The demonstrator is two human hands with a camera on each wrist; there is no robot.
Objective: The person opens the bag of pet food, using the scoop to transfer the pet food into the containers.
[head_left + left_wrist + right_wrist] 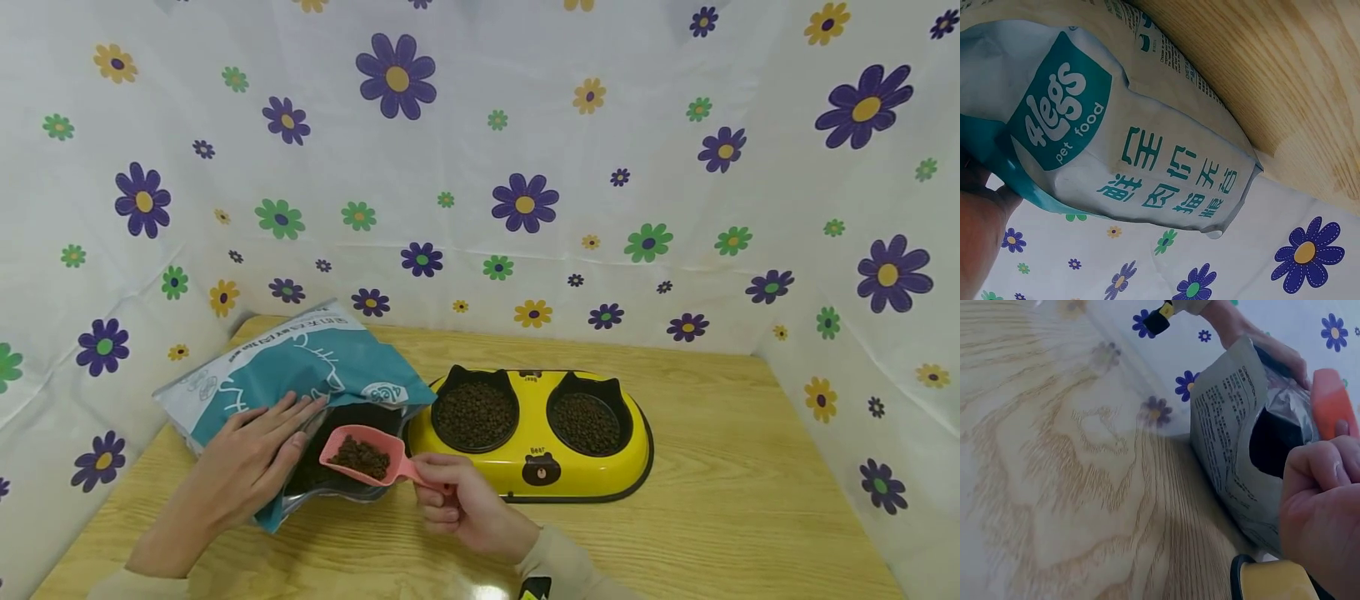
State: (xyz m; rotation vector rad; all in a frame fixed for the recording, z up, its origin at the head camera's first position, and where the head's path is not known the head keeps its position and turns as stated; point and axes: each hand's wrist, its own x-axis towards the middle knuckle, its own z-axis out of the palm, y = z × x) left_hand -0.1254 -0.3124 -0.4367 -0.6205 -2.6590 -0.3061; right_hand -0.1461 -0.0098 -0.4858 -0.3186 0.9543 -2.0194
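Observation:
A teal and white pet food bag lies tilted, its dark mouth toward me. My left hand holds the bag by the mouth's edge, fingers across the teal face and thumb beside the opening. My right hand grips the handle of a pink scoop, which carries brown kibble in front of the mouth. In the left wrist view the bag's printed side fills the middle. The right wrist view shows the scoop beside the opening; its contents are hidden there.
Right of the bag stands a yellow double feeder with a bear print. Its two black cat-eared bowls, left and right, both hold brown kibble. A wooden table lies beneath, with flower-printed cloth behind and at the sides.

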